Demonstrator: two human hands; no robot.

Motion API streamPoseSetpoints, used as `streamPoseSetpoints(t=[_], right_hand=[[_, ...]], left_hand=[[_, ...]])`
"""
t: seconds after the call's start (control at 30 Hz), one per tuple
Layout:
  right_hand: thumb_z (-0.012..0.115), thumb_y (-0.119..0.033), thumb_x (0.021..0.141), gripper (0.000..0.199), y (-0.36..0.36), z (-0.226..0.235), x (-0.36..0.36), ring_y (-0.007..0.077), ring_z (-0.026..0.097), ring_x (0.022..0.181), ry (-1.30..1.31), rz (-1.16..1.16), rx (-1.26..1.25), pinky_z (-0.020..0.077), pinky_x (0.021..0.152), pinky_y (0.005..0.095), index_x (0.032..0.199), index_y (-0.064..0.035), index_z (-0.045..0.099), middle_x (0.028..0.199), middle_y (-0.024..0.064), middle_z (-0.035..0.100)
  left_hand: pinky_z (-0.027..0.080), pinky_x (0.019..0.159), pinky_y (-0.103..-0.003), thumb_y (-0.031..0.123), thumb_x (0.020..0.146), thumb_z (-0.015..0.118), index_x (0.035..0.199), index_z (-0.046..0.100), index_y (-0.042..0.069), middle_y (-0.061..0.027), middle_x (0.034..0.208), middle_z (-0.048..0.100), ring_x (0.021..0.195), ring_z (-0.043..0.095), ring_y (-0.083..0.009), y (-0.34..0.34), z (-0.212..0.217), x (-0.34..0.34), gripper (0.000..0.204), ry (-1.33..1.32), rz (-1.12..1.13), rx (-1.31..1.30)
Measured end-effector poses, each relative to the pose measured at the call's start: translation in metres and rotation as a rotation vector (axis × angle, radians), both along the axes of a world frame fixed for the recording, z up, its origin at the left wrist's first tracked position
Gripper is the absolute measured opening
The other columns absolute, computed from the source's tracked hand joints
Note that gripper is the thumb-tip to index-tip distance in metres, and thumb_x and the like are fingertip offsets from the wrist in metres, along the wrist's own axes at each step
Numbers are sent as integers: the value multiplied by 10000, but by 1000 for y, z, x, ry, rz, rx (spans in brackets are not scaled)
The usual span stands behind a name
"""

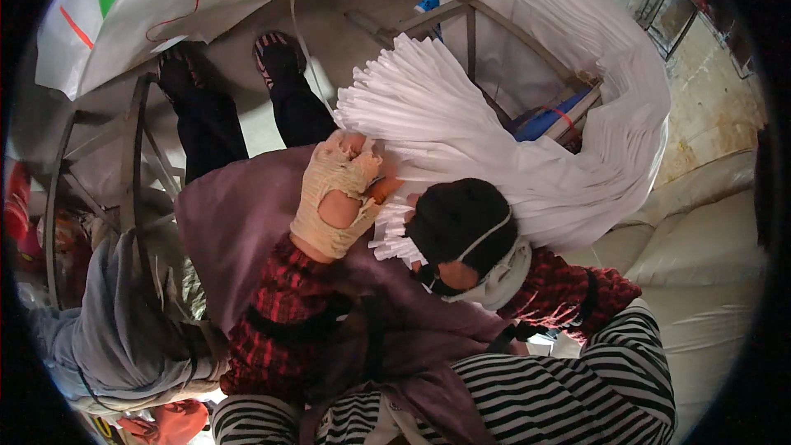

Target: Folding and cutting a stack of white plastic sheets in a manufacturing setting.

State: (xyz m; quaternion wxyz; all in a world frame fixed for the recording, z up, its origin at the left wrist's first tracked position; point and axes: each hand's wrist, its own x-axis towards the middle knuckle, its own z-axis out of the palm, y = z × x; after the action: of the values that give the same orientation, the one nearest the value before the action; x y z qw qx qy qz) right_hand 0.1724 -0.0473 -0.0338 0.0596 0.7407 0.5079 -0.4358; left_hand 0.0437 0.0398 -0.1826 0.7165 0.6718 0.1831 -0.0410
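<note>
1. Sheets (461, 115), white and fanned in a thick stack, lie across the lap on a purple cloth (231, 222).
2. Left hand (338, 189), in a torn beige glove, presses on the stack's near edge, fingers curled together.
3. Right hand (461, 227), in a black glove, grips the stack's lower edge, closed.
4. White sack (577, 25) behind, on a metal frame (470, 16), holds more white sheets.

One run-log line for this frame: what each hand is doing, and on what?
left hand: beige glove, pressing fanned white sheet stack | right hand: black glove, on stack's near edge | purple cloth over lap
</note>
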Motion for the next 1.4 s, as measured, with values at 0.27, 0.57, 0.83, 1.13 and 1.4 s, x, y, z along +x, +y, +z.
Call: streamPoseSetpoints(t=[0.27,0.57,0.83,1.13,1.4], right_hand=[[688,-193,671,166,2,-4,-5,266,631,822,-119,-44,90,487,678,410,767,-71,631,863,75,648],[679,-195,666,181,-1,-4,-3,265,641,837,-47,-11,39,498,699,408,789,-68,638,906,88,668],[690,-188,678,178,-3,-5,-8,276,651,866,-128,-105,56,509,739,420,806,-71,649,950,89,682],[689,-191,698,179,-1,-1,4,264,649,867,80,-19,60,509,757,424,826,-71,658,943,83,677],[670,-200,694,208,4,-4,0,281,647,897,-40,-79,148,515,782,432,849,-62,658,999,88,681]], left_hand=[[475,763,-432,56,742,750,876,653,66,-144,905,606,893,580,-367,13,-8,-7,166,-17,-103,-311],[458,709,-443,91,711,777,850,588,57,-133,860,578,844,569,-357,-6,-11,-5,236,35,19,-102],[475,774,-426,64,772,755,978,660,82,-97,900,633,864,589,-335,13,-33,-26,228,-160,-181,-432],[463,767,-416,41,728,755,979,647,49,-145,961,628,905,585,-352,-13,-16,-5,274,129,71,-252],[489,651,-301,-60,814,730,878,665,6,-48,848,588,748,585,-174,20,-14,-14,112,-63,-195,-436]])
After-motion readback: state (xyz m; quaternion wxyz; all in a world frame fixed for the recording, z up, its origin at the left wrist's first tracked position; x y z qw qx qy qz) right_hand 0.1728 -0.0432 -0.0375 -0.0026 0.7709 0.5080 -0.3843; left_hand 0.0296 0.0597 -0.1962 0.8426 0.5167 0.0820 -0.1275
